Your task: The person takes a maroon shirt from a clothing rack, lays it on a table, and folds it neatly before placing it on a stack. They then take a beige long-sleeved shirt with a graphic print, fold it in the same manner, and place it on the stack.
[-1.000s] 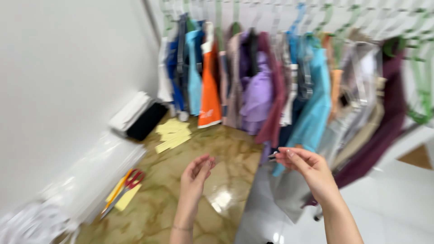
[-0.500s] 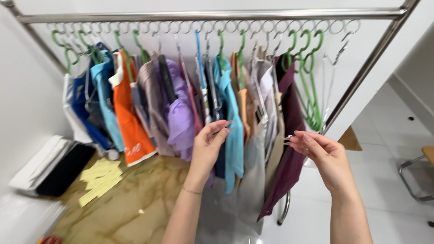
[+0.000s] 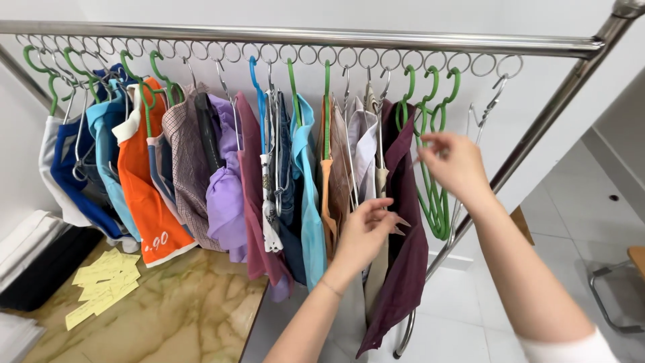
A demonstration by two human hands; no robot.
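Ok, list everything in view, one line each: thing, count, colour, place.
rail: one, silver metal, across the top, with a row of rings under it
garments: many, packed together, blue, orange, checked, purple, maroon, teal, tan, hanging from the rail
maroon garment: one, at the right end of the row
empty hangers: several, green, hanging right of the garments
wire hanger: one, silver, on the last ring at right
table: one, marbled brown-green, lower left
paper slips: a loose pile, yellow, on the table
folded stack: black and white, table's left edge
left hand: on the tan and maroon garments
right hand: raised by the green hangers, fingers spread
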